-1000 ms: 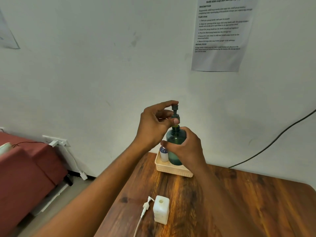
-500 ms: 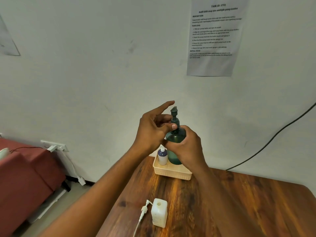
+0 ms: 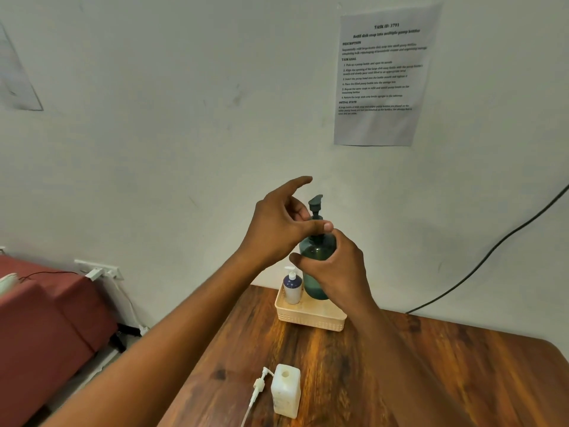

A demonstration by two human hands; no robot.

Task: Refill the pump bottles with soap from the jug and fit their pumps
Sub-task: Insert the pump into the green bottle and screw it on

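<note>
From the head camera, the person's right hand (image 3: 334, 269) wraps a rounded, translucent teal pump bottle (image 3: 317, 257), fingers and thumb curled round its shoulder and body; it is held upright over a cream plastic basket (image 3: 311, 315) with a fine grid-patterned wall, and the hand hides whether the bottle's base touches the basket floor. The left hand (image 3: 277, 223) pinches the collar of the dark, matte pump (image 3: 316, 208) at the bottle's neck between thumb and curled fingers, while its index finger sticks out straight above the nozzle. The collar itself is mostly covered by the thumb, so how far it is seated cannot be told.

A small white bottle (image 3: 292, 286) with a dark blue band and a white pump stands in the basket's left end, just beside the teal one. Nearer the camera, on the glossy, strongly grained wooden table (image 3: 431, 365), stands a squarish, milky white bottle (image 3: 285, 391) with an open round mouth, and a loose white pump (image 3: 257, 389) with a thin dip tube lies just to its left; the tube runs off the bottom edge. A printed sheet (image 3: 383, 75) hangs on the pale wall, its small text too blurred to read. A black cable (image 3: 492, 251) crosses the wall at right. A red cushioned seat (image 3: 46, 328) is cut off at left.
</note>
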